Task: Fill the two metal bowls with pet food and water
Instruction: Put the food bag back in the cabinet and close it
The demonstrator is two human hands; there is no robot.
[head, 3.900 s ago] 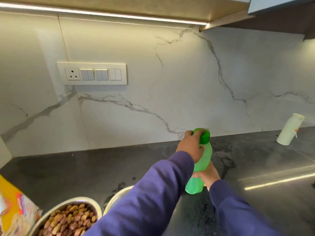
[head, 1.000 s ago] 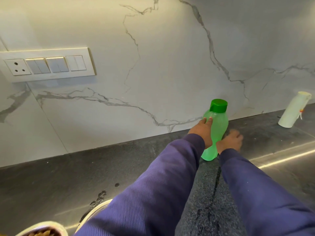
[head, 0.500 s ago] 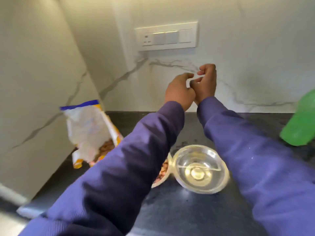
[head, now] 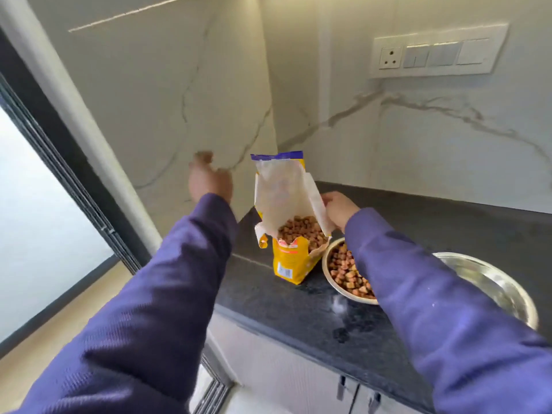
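An open yellow pet food bag (head: 291, 258) stands upright on the black counter (head: 286, 306), brown kibble showing inside. My right hand (head: 339, 209) touches the bag's right flap near the top. My left hand (head: 209, 180) hovers to the left of the bag, blurred, fingers apart, holding nothing. Right of the bag sits a metal bowl (head: 331, 282) filled with kibble, partly hidden by my right sleeve. A second metal bowl (head: 495, 282) lies further right; its contents are hard to make out.
A white marble wall rises behind and to the left of the counter, with a switch panel (head: 439, 53) at the upper right. The counter ends at its left edge near the bag. A dark window frame (head: 59, 156) and the floor lie to the left.
The view has swung left from the green bottle to the bag. My hands parted from each other; the right one reached the bag's flap and the left moved out beside the bag.
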